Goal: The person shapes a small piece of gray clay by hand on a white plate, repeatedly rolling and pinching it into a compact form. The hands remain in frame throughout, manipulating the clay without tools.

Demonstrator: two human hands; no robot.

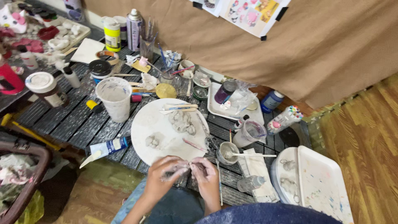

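The clay lump sits pinched between both hands at the near edge of the round board, just over the slatted table. It is small, pale grey and mostly hidden by fingers, so its shape is hard to tell; what shows looks soft and damp, the same stuff as the clay smeared over both hands.

The left hand curls around the lump from its side, fingers closed on it, thumb pressing in. The right hand meets it from the other side, fingertips pinching the same piece. Neither hand is loose; both grip the clay.

To my eye, working a piece this small goes best with light, even pressure from both thumbs, turning it a little at a time so it doesn't flatten on one side, and keeping it low over the board so any crumbs land there.

On the board lie a larger clay heap and a smaller clay bit, both well apart from the hands, along with a pink tool and wooden sticks. A white cup stands just beyond the board's far left edge, a blue tube lies beside the board on the left, and a small bowl with a stick in it stands near the right hand
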